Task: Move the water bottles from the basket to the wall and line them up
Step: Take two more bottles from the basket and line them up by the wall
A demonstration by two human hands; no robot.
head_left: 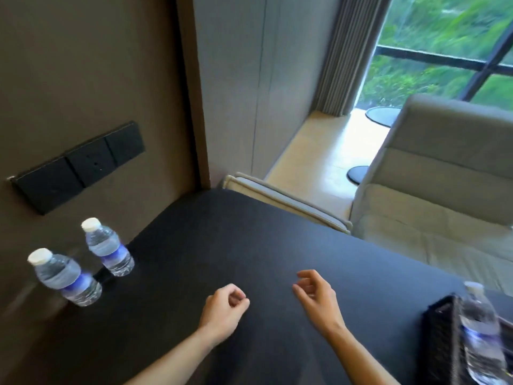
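Over the dark table (249, 245) our left hand (224, 309) and right hand (316, 298) hover loosely curled, holding nothing. One bottle (480, 334) stands in the basket (441, 337); two bottles (108, 247) stand apart against the wall (83, 79).

We are getting daylight from the window (444, 48), which is glaring on the floor (319, 151). The dark table (249, 245) is staying dim, wide-angle bending is skewing edges, and motion blur is softening everything.
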